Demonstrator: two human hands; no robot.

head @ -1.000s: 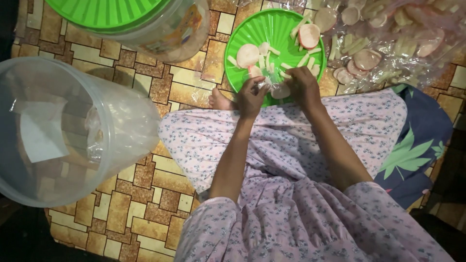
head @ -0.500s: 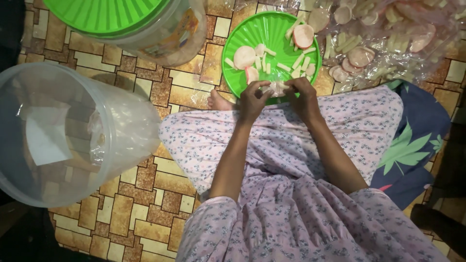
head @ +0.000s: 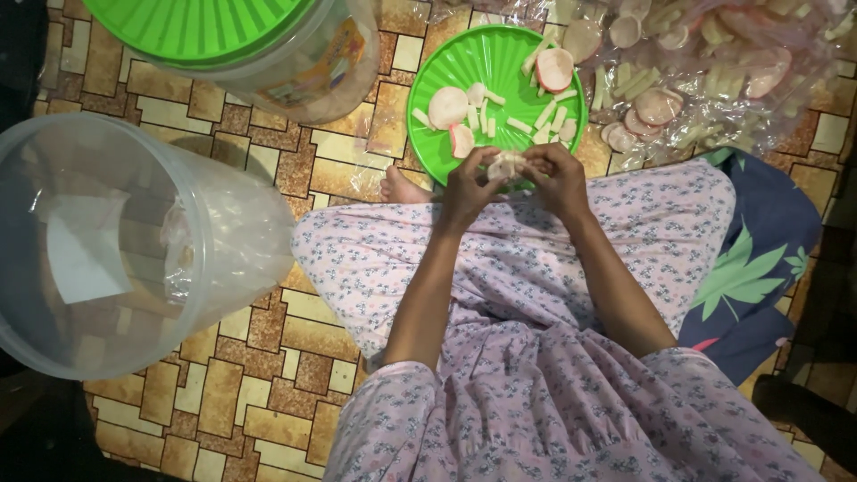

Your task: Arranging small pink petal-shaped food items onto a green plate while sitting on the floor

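A: Status on the grip?

B: Both hands are on one small pale piece [head: 505,166]. My left hand [head: 470,187] pinches its left side, my right hand [head: 555,178] pinches the right, fingertips closed on it. It sits between them, just above the near rim of the green plate [head: 464,67], over my lap.

A: What is it?

B: Can't tell exactly. Pale, lumpy, looks like a thin wrap or a small clear bag with the same chips inside. Too small to resolve.

A: Handling?

B: My guess is light, thin and brittle. The round chips [head: 555,69] and sticks [head: 546,114] on the plate look dry and snappable. Film, if it is film, will be slippery. So pinch at the edges, with low force and no squeeze across the middle.

A: Surroundings?

B: A clear bag [head: 714,71] of more chips and sticks lies right of the plate, touching its rim. An empty clear tub [head: 116,241] lies on its side at my left, well apart. A second tub with a green lid [head: 196,27] stands beyond it. Tiled floor [head: 223,393], and I sit on it with a foot [head: 402,189] just beside the plate.

A: Risk?

B: I'd say cracking the piece or losing it off the plate edge.
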